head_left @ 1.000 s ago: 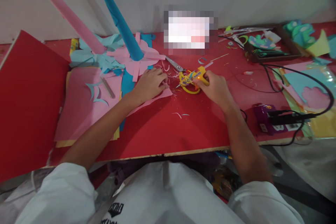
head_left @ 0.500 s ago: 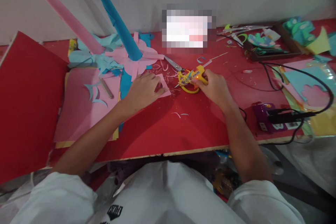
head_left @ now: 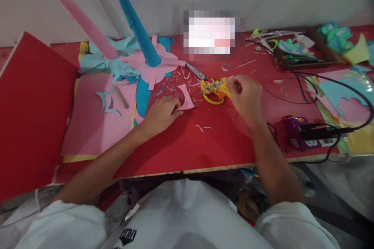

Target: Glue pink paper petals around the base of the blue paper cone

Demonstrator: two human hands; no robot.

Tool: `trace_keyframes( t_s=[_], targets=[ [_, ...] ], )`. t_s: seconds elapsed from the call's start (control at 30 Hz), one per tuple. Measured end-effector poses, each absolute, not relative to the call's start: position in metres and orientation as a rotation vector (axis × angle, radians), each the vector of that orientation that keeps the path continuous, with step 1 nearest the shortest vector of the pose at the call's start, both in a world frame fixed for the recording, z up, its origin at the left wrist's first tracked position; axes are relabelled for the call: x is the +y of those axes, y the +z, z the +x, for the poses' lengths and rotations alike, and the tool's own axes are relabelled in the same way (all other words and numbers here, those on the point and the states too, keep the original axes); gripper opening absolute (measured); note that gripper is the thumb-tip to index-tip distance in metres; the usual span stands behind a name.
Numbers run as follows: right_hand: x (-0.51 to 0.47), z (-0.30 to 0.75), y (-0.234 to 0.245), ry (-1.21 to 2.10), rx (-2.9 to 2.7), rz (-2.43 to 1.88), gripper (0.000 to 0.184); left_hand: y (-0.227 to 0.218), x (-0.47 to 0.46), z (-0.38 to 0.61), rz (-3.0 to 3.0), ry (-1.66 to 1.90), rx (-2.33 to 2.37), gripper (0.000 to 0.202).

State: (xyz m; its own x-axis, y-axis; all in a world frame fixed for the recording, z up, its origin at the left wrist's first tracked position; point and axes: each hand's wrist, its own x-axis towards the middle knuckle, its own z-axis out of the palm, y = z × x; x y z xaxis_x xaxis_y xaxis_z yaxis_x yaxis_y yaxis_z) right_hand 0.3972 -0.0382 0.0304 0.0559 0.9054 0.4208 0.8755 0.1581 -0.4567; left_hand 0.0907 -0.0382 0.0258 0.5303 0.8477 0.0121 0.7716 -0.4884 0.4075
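The pink paper [head_left: 187, 98], at two o'clock from the left hand [head_left: 161, 113], could get smeared if the right hand [head_left: 248, 96] nudges the glue gun [head_left: 224, 88] at its nine o'clock, though I cannot tell either hand's grip.

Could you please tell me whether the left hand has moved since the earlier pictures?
Yes: the left hand has shifted toward the table's near edge, away from the stationary blue paper cone.
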Motion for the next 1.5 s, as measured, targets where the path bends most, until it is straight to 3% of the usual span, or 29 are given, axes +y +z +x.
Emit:
trace_keyframes(
  t_s=[0.23, 0.43, 0.77, 1.3, 1.5],
  targets=[
    [-0.059, 0.363, 0.04, 0.415, -1.834, -1.47, 0.066, 0.031, -0.041, 0.095, 2.249, 0.319, 1.384, 0.027],
    [-0.068, 0.347, 0.039, 0.672, -1.876, -1.446, 0.074, 0.034, -0.043, 0.093, 2.115, 0.588, 1.278, 0.011],
    [-0.073, 0.329, 0.039, 1.201, -1.606, -1.285, 0.061, 0.045, -0.051, 0.098, 2.163, 0.823, 1.069, 0.021],
    [-0.076, 0.322, 0.034, 1.019, -1.61, -1.229, 0.039, 0.041, -0.059, 0.105, 2.218, 0.845, 1.082, 0.029],
    [-0.076, 0.321, 0.032, 0.966, -1.54, -1.248, 0.044, 0.038, -0.061, 0.106, 2.243, 0.803, 1.077, 0.025]
  ],
)
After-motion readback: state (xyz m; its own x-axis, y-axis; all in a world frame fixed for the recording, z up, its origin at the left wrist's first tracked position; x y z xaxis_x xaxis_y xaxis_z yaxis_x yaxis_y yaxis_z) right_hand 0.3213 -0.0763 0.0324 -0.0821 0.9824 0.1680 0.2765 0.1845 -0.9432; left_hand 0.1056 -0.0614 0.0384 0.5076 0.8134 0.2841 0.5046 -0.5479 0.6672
